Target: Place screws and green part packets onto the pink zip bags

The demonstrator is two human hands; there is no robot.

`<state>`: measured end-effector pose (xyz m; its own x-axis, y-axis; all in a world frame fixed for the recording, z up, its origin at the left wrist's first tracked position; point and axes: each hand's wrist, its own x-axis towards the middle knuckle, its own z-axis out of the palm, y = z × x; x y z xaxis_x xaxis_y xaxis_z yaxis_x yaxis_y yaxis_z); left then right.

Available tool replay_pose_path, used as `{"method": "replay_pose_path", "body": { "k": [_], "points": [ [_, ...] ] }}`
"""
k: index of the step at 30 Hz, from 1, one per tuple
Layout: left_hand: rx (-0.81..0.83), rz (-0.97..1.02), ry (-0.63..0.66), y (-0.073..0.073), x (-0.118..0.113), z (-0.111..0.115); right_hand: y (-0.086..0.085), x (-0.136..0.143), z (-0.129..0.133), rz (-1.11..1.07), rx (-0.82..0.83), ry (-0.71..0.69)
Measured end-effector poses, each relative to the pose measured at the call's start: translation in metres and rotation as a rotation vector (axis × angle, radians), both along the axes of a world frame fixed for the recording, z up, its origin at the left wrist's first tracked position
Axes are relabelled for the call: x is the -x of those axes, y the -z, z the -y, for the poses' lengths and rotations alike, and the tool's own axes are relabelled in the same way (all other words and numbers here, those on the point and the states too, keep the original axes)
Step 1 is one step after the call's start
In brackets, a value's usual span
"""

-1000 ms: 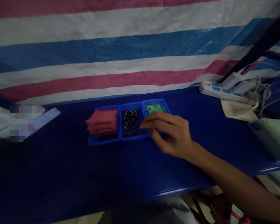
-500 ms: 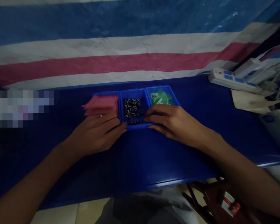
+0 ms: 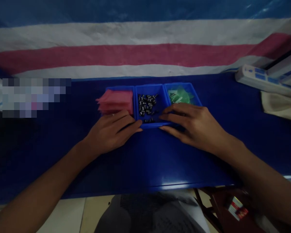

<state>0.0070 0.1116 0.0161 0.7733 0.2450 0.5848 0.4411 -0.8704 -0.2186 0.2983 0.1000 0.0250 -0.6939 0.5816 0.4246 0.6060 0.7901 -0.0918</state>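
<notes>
Three small blue bins stand side by side on the blue table. Pink plastic bags [image 3: 117,98] fill the left bin and stick out past its side. Black screws [image 3: 146,105] lie in the middle bin [image 3: 160,94]. Green bags with small silvery pieces [image 3: 180,96] are in the right bin [image 3: 195,94]. My left hand [image 3: 113,131] is closed on the front rim at the left and middle bins, thumb on the near side. My right hand [image 3: 191,124] pinches the front rim at the middle and right bins, its fingers covering part of the right bin.
A white power strip [image 3: 262,79] and a beige cloth-like piece [image 3: 281,105] lie at the right. Blurred-out items [image 3: 34,97] sit at the left. A striped sheet [image 3: 135,55] hangs behind the table [image 3: 145,161]. Below right, a small red-and-white box [image 3: 237,208] rests on a dark red stool.
The view has turned a little left, so bins and hands appear farther right. Both hands keep their hold on the front rims; no clear movement against the bins shows.
</notes>
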Motion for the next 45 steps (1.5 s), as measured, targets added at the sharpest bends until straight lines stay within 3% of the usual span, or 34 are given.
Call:
{"method": "replay_pose_path", "body": {
  "k": [4,7,9,12,16,22,25,28,32,36,40,45],
  "points": [
    [0.064,0.085,-0.025,0.002,0.000,0.001,-0.001,-0.001,-0.002,-0.052,-0.129,0.054],
    [0.218,0.146,-0.086,-0.005,-0.001,0.005,-0.007,-0.001,0.000,-0.187,-0.218,0.096],
    [0.256,0.205,-0.116,-0.012,-0.001,0.009,-0.012,0.001,0.002,-0.310,-0.192,0.102],
    [0.236,0.281,-0.133,-0.019,0.001,0.012,-0.012,0.002,0.003,-0.402,-0.142,0.073],
    [0.219,0.395,-0.157,-0.017,0.006,0.010,-0.004,0.003,0.001,-0.356,-0.135,-0.039],
    [0.080,0.696,-0.356,-0.009,0.013,0.000,0.005,0.005,-0.005,-0.382,-0.130,-0.115],
    [0.284,1.046,-0.435,-0.001,0.016,-0.012,-0.003,0.013,-0.015,-0.354,-0.126,-0.129],
    [0.541,1.294,-0.423,0.011,0.017,-0.026,-0.021,0.038,-0.033,-0.209,-0.088,-0.150],
    [0.645,1.295,-0.420,0.023,0.020,-0.033,-0.045,0.095,-0.055,0.190,0.041,-0.178],
    [0.728,1.248,-0.418,0.026,0.020,-0.025,-0.049,0.139,-0.063,0.424,0.079,-0.086],
    [0.721,1.230,-0.468,0.028,0.012,-0.018,-0.041,0.150,-0.065,0.452,0.122,-0.096],
    [0.646,1.220,-0.498,0.030,0.004,-0.015,-0.040,0.143,-0.070,0.386,0.140,-0.144]
  ]
}}
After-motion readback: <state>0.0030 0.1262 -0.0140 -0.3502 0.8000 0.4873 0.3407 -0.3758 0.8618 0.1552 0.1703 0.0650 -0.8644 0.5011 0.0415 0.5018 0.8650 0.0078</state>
